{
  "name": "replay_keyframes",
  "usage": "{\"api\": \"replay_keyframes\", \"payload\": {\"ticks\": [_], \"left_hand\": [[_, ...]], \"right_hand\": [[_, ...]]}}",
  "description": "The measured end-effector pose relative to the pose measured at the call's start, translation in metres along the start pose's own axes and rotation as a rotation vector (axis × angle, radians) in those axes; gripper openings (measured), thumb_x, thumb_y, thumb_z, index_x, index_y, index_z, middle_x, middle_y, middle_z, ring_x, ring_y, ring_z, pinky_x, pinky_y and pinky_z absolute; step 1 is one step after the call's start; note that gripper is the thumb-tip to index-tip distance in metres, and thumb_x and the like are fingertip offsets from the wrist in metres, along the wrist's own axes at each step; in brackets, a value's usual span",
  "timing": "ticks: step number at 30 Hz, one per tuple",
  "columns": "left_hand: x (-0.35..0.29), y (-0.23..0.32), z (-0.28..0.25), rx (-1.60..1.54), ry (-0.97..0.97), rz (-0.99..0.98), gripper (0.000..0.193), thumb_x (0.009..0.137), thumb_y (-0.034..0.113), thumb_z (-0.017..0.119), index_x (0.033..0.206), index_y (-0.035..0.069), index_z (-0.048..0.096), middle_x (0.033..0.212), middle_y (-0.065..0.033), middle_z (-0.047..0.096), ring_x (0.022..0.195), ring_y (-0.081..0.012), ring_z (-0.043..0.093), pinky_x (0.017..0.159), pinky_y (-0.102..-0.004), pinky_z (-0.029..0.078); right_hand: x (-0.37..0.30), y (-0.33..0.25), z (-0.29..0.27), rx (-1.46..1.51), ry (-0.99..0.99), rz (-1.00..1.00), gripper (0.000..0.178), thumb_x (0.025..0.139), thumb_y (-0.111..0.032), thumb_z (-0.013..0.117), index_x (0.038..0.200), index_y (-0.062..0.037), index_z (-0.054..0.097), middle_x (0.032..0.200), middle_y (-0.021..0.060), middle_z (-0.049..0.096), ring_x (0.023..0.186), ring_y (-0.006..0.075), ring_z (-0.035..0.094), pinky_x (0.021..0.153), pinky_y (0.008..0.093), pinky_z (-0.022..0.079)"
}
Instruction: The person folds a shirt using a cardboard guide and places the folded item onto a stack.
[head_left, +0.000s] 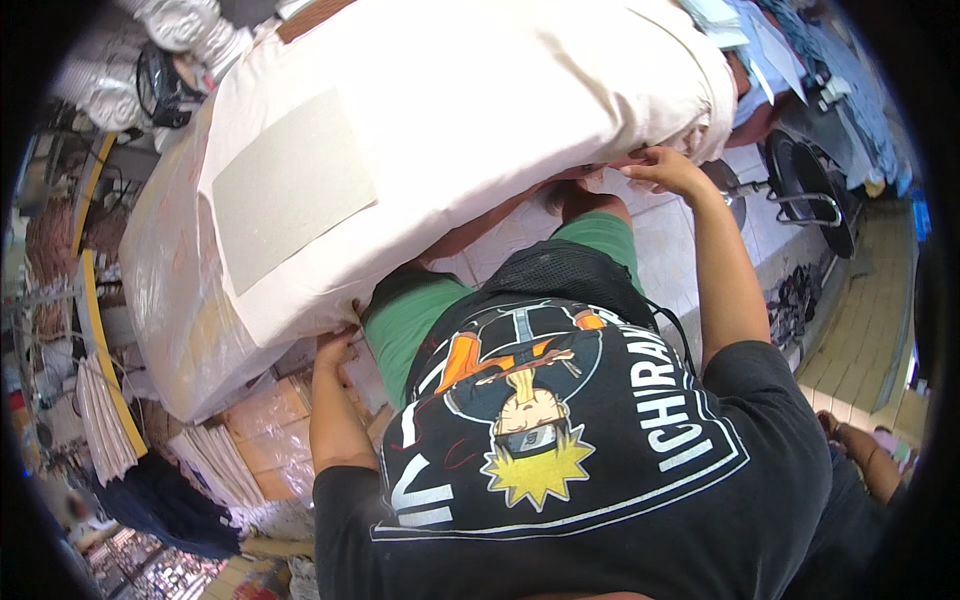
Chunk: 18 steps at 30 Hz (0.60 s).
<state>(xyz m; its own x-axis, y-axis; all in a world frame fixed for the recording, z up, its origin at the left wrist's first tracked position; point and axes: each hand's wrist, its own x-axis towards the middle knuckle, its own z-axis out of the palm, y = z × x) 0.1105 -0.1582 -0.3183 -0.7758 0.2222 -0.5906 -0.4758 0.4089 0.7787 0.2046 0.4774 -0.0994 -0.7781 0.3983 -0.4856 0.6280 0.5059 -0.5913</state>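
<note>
A large white cloth [480, 100] is spread over a long table in front of me, its near edge hanging over the side. My right hand [668, 172] is at that near edge toward the right, fingers curled and pinching the cloth's border. Farther left, my left hand [336, 348] reaches low to the same edge and grips the hanging cloth; its fingers are partly hidden. On the cloth's left part lies a flat grey cardboard sheet [295, 185]. Clear plastic sheeting [175, 255] covers the table's left end.
Blue garments [765, 60] are heaped beyond the table's right end, near a round black stool [810, 190]. At the left are a yellow-edged rack [105, 350], stacked pale bundles [215, 462] and plastic-wrapped brown packages [265, 425]. Another person's arm [865, 455] shows at lower right.
</note>
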Motion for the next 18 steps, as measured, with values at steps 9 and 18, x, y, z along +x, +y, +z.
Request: {"api": "replay_keyframes", "payload": {"ticks": [9, 18], "left_hand": [[-0.042, -0.014, -0.003, 0.345, 0.119, -0.156, 0.049, 0.072, 0.026, 0.071, 0.111, -0.002, 0.059, 0.096, -0.0087, 0.066, 0.087, -0.0188, 0.061, 0.081, -0.0309, 0.046], [-0.194, 0.014, 0.017, -0.338, 0.005, -0.368, 0.042, 0.08, 0.023, 0.069, 0.113, -0.002, 0.059, 0.105, -0.0084, 0.064, 0.093, -0.0167, 0.061, 0.08, -0.0276, 0.047]], "right_hand": [[0.008, 0.033, 0.035, 0.608, 0.013, -0.067, 0.05, 0.082, -0.029, 0.068, 0.121, -0.0023, 0.049, 0.119, 0.0085, 0.057, 0.109, 0.0159, 0.053, 0.086, 0.0307, 0.043], [-0.019, 0.028, 0.008, 0.347, 0.024, -0.038, 0.028, 0.084, -0.032, 0.066, 0.089, -0.0048, 0.062, 0.07, 0.0025, 0.063, 0.051, 0.0081, 0.053, 0.046, 0.0207, 0.04]]}}
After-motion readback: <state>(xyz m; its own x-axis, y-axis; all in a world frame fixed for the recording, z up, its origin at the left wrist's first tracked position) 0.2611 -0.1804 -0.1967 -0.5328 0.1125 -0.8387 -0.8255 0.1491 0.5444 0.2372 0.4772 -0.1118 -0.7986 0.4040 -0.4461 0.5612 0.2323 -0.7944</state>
